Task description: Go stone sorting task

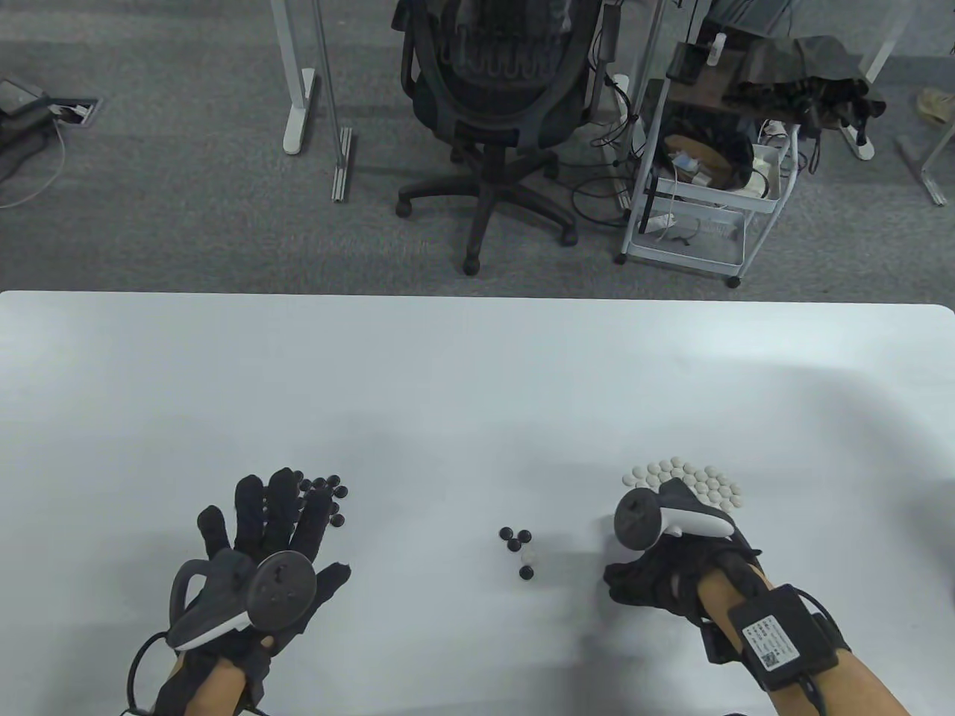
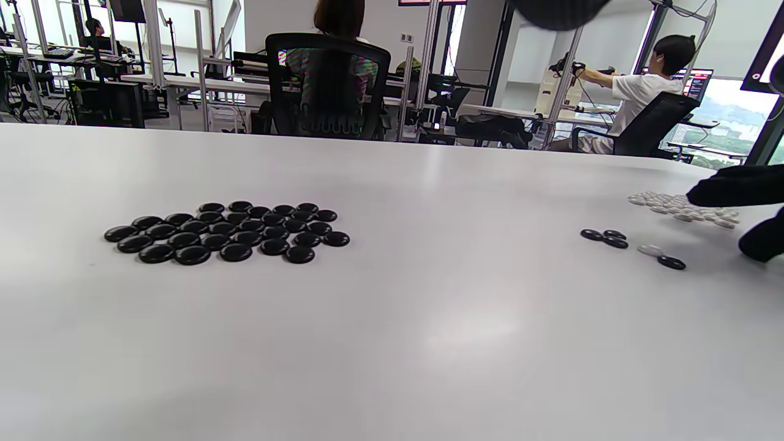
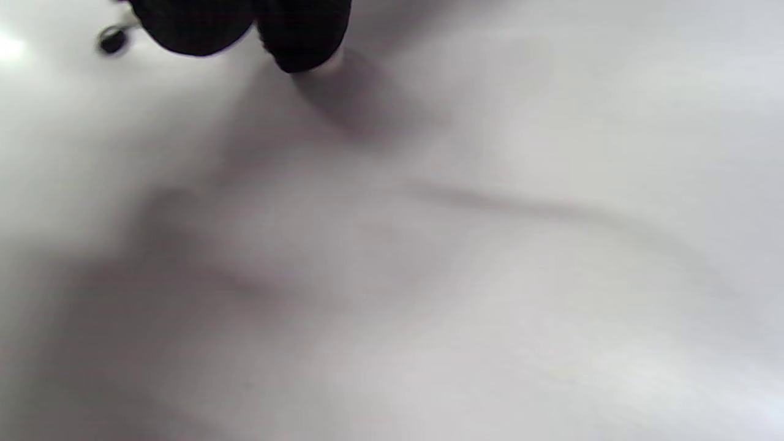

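Stones are seen sorted on a white surface (image 1: 477,388). A black pile (image 2: 226,231) lies at the left, partly covered in the table view by the left hand (image 1: 261,544), whose fingers are spread flat, nothing held. A white pile (image 1: 690,479) lies at the right, just beyond the right hand (image 1: 671,567); whether its grip is closed cannot be told. Between the hands, four black stones (image 1: 515,535) and one white stone (image 1: 530,556) are left unsorted.

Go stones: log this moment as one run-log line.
black pile under open left hand | white pile by right hand, grip unclear | unsorted: four black, one white, centre
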Motion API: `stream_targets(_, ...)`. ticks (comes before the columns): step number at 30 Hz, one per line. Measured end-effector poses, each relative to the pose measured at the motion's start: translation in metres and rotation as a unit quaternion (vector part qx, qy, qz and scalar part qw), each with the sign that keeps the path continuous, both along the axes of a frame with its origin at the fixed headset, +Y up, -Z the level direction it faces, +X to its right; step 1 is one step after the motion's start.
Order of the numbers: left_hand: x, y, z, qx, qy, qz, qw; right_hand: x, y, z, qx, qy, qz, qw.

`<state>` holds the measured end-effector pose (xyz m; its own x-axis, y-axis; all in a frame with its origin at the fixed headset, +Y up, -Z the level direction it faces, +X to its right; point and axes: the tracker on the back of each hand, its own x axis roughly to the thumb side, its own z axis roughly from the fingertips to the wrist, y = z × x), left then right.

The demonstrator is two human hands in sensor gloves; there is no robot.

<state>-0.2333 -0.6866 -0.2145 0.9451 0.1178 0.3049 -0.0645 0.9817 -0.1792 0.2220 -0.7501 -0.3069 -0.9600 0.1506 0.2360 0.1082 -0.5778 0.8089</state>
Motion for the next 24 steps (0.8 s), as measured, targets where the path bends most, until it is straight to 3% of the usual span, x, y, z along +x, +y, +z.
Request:
stream_targets(4, 0.001, -0.001, 0.000, -0.003, 0.000, -0.003, 1.000, 0.022, -0.001, -0.011, 0.014, -0.042, 0.007, 0.999)
stream_targets(16, 0.001, -0.001, 0.000, -0.003, 0.001, 0.001, 1.000, 0.041, -0.003, -0.036, 0.016, -0.112, -0.011, 0.993)
stream_targets(24, 0.000, 0.000, 0.001, -0.001, 0.003, 0.003, 1.000, 0.014, 0.025, -0.043, 0.028, -0.101, -0.091, 0.990)
